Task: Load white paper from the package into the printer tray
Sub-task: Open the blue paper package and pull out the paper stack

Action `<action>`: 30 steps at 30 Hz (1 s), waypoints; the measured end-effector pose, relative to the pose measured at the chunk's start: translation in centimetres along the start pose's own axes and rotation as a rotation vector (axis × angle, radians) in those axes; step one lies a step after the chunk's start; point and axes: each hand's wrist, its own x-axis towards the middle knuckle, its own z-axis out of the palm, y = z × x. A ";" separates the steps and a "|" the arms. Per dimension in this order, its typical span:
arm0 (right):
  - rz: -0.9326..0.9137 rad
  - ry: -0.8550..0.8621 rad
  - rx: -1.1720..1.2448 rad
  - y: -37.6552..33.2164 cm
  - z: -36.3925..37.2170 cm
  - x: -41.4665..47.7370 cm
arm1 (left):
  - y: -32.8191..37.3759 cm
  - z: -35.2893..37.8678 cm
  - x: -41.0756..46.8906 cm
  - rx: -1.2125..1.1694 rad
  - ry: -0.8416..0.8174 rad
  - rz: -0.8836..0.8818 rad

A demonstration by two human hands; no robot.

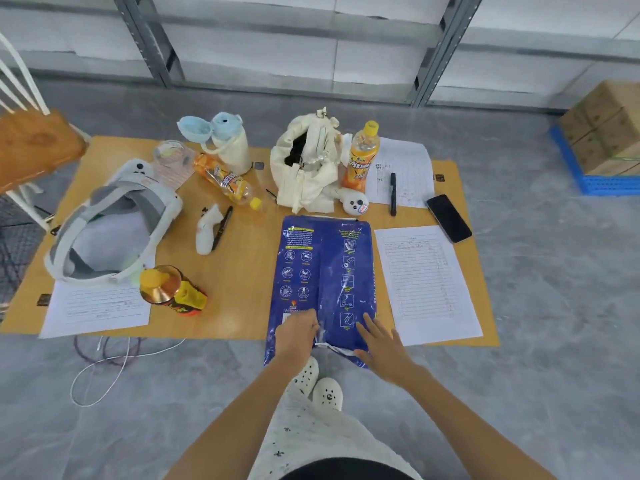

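Observation:
A blue paper package (325, 271) with white printed icons lies flat on the wooden table (242, 265), its near end hanging over the front edge. My left hand (296, 336) pinches the wrapper at the near end's middle seam, where a strip of white shows at the torn opening. My right hand (379, 344) rests flat on the package's near right corner with its fingers spread. No printer or tray is in view.
Printed forms (426, 282) lie right of the package, with a black phone (448, 218) and a marker (393, 194) behind. A cream bag (308, 168), orange drink bottles (360, 157), a headset (110, 223) and controllers crowd the table's back and left. Cables (104, 362) lie on the floor.

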 end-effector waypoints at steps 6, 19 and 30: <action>-0.015 -0.012 -0.056 -0.4 0.3 -0.3 | -1.4 -0.1 -3.0 0.414 -0.081 0.409; 0.021 0.106 -0.170 -1.1 3.0 0.4 | -6.0 2.6 -7.5 0.593 -0.275 0.681; 0.065 0.302 0.197 -2.0 2.8 1.0 | -5.2 0.8 -4.0 0.396 -0.072 -0.015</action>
